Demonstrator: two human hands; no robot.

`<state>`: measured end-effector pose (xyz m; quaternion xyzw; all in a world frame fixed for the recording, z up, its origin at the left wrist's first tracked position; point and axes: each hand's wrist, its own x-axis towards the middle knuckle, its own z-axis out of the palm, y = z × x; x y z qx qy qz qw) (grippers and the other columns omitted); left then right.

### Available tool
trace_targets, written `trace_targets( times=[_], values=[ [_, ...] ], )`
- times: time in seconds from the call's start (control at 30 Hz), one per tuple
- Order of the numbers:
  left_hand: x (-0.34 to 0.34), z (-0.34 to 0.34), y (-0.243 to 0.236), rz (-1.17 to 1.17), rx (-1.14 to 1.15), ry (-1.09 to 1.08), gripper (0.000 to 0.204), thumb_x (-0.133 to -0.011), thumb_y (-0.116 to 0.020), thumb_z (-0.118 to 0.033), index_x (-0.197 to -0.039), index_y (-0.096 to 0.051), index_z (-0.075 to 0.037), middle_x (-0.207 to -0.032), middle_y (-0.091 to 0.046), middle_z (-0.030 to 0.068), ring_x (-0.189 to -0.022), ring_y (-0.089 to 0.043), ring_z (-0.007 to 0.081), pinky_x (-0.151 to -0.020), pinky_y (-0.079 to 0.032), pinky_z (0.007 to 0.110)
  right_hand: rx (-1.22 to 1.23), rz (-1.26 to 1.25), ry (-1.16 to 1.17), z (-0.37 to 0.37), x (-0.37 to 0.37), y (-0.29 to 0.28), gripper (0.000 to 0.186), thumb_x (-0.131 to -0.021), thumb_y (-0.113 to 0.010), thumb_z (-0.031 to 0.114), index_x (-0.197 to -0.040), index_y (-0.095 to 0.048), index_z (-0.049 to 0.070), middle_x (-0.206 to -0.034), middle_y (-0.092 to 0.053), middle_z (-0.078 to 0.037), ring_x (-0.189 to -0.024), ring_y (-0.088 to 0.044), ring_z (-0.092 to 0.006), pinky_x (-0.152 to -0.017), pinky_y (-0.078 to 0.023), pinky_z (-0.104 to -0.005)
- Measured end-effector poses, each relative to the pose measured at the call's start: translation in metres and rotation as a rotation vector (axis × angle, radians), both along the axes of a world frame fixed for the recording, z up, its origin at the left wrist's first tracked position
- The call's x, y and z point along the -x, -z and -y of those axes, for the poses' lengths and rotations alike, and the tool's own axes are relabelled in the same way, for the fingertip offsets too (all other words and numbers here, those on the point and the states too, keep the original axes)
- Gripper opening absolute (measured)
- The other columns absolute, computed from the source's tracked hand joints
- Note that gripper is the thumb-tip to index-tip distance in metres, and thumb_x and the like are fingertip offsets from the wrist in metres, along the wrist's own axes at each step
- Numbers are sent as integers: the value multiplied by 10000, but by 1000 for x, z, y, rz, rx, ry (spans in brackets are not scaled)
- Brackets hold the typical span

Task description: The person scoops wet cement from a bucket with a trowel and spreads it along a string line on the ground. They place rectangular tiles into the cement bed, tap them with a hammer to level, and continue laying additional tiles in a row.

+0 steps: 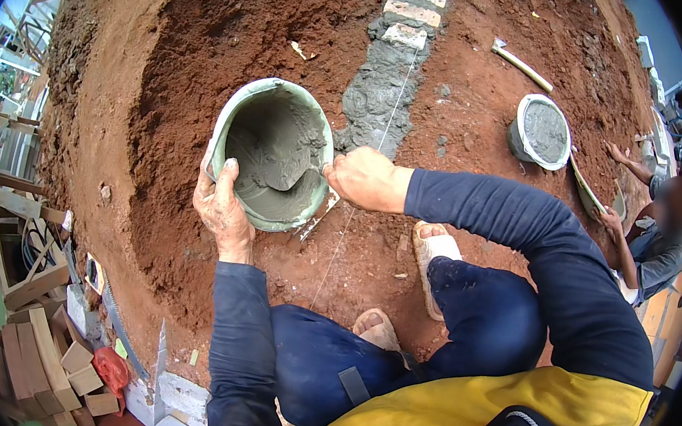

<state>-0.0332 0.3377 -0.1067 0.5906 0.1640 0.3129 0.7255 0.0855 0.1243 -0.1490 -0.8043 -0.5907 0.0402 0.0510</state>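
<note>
Head view, large bucket: the large bucket (222,130) lies ahead of the person, between the two hands, tilted with its mouth toward the wearer; grey mortar (267,138) coats its inside.
Left hand: the left hand (225,213) is clamped on the bucket's lower left rim, thumb over the edge, fingers against the outer wall.
Right hand: the right hand (367,181) stands at the bucket's right rim, fingers curled together in a fist; what they enclose, if anything, cannot be told.
Left arm: forearm nearly upright from the lower edge.
Right arm: elbow bent, forearm slanting in from the lower right.
Buckets: two; the smaller bucket (516,145), filled with grey material, stands to the right, well apart from the hands.
Bricks: at least five bricks (404,37) in a row at the top, beyond a bed of mortar (371,102).
String: one string (396,107), running diagonally across the bed and past the right hand.
Sandals: two sandals (427,279), on the wearer's feet.
Co-worker: one co-worker (654,263), at far right.
</note>
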Motion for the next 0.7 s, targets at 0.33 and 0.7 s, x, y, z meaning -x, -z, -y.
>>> trace_targets(
  times=[0.33,0.7],
  values=[
    [7,20,-4,21,-374,-9,465,-954,-637,-2,-1415,-619,54,-1426,-639,141,-1323,-584,235,-1141,-427,358,115,-580,378,38,-13,-59,534,-1056,-458,388,-915,-681,-77,-792,-728,-240,-691,-736,-377,-712,-604,-486],
    [1,33,0,-8,-531,45,405,-940,-649,33,-1343,-657,64,-1400,-652,142,-1308,-591,243,-1144,-426,386,87,-246,279,13,-21,-36,454,-1041,-504,331,-974,-662,-89,-816,-726,-282,-814,-741,-463,-740,-601,-542]
  ],
)
